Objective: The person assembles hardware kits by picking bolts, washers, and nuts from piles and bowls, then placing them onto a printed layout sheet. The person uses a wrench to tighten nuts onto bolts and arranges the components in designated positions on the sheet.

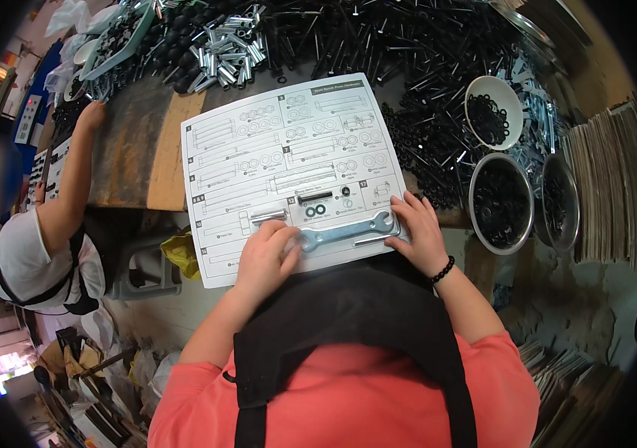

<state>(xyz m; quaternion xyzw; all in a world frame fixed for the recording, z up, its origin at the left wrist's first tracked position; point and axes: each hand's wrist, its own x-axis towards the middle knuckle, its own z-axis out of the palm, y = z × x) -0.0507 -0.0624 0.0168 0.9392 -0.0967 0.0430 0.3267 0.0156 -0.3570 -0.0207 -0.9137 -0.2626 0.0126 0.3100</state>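
A white printed sheet (251, 178) with drawings of hardware lies at the near edge of the workbench. On its lower part rest a flat silver open-end wrench (344, 230), a thin silver hex key (372, 240), a black bolt (314, 198), two dark washers (315, 211), a small black nut-like piece (345, 191) and a silver tube (268, 216). My left hand (264, 254) lies on the sheet below the tube, fingers slightly bent, thumb apart, beside the wrench's left end. My right hand (419, 235) is open at the sheet's right edge, fingers around the wrench's right end and hex key.
Piles of black bolts (333, 37) and silver tubes (232, 48) cover the back. To the right stand a white bowl (516, 93) and metal bowls (475, 216) of black parts, beside stacked cardboard (606, 187). A co-worker's arm (75, 168) reaches in at the left.
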